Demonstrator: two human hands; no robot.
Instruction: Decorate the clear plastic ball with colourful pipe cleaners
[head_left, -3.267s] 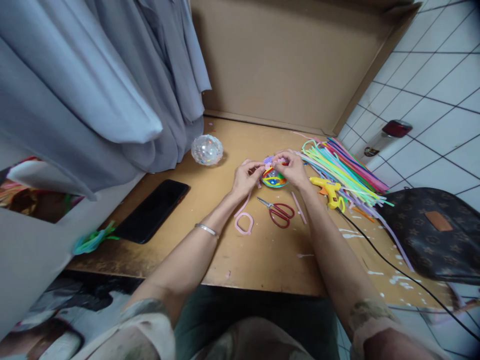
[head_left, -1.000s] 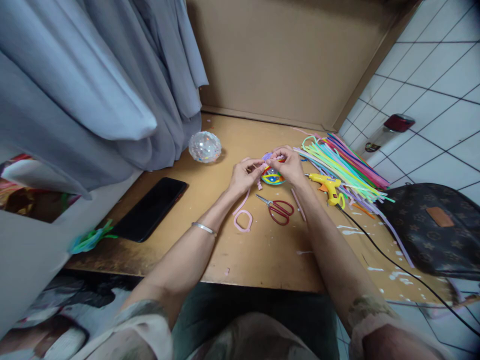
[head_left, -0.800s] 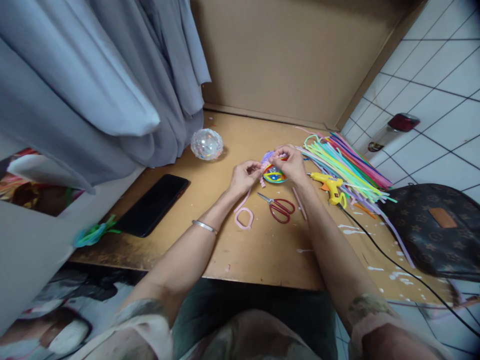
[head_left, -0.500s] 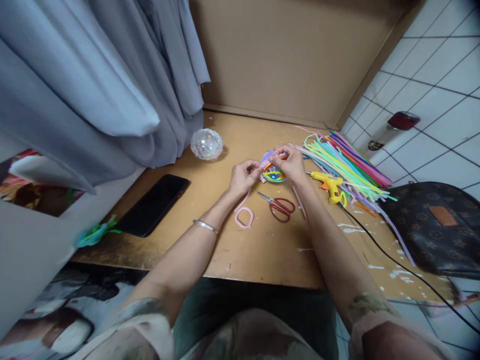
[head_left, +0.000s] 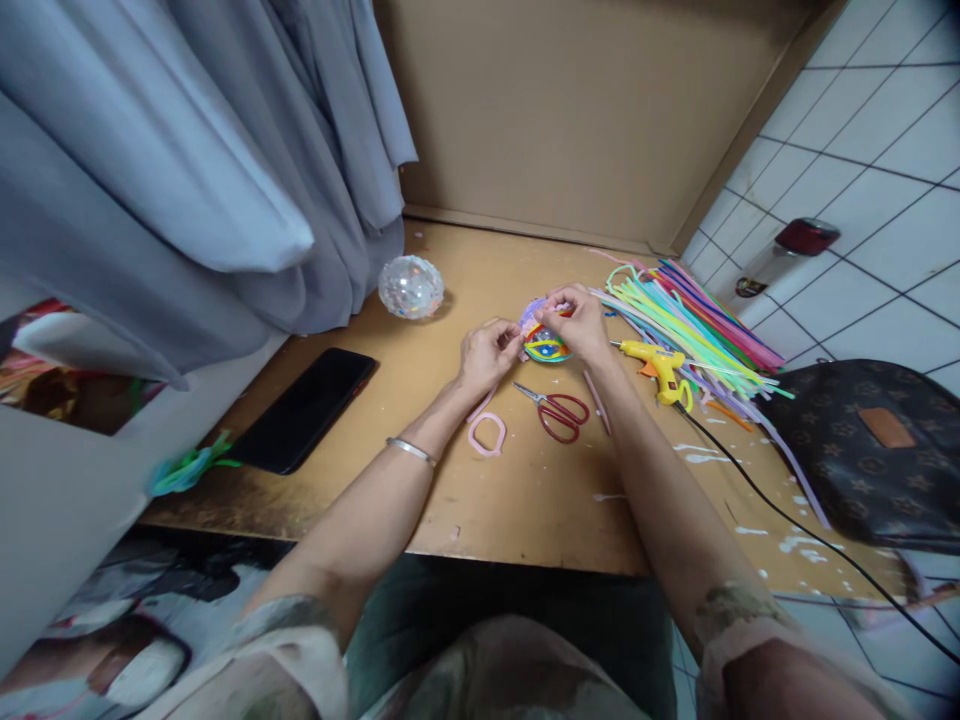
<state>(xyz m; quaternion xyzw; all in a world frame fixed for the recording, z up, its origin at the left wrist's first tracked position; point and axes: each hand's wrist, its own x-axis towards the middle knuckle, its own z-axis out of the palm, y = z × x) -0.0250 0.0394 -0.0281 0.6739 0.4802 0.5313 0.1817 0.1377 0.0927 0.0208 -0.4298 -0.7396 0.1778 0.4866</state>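
The bright round thing (head_left: 547, 349) is in the middle of the tabletop (head_left: 525, 510), between your two hands. Your left hand (head_left: 491, 355) pinches at its left side, and your right hand (head_left: 577, 322) pinches at its top – your fingertips hide just which bit they grip. Red scissors (head_left: 555, 412) lie nearer you, by a pink loop (head_left: 487, 434). A yellow glue gun (head_left: 660, 366) lies to the right – next to many fuzzy sticks (head_left: 694, 330).

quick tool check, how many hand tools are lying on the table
2: red-handled scissors between the forearms, and a yellow hot glue gun beside the pipe cleaners. Others may be hidden under that pile.
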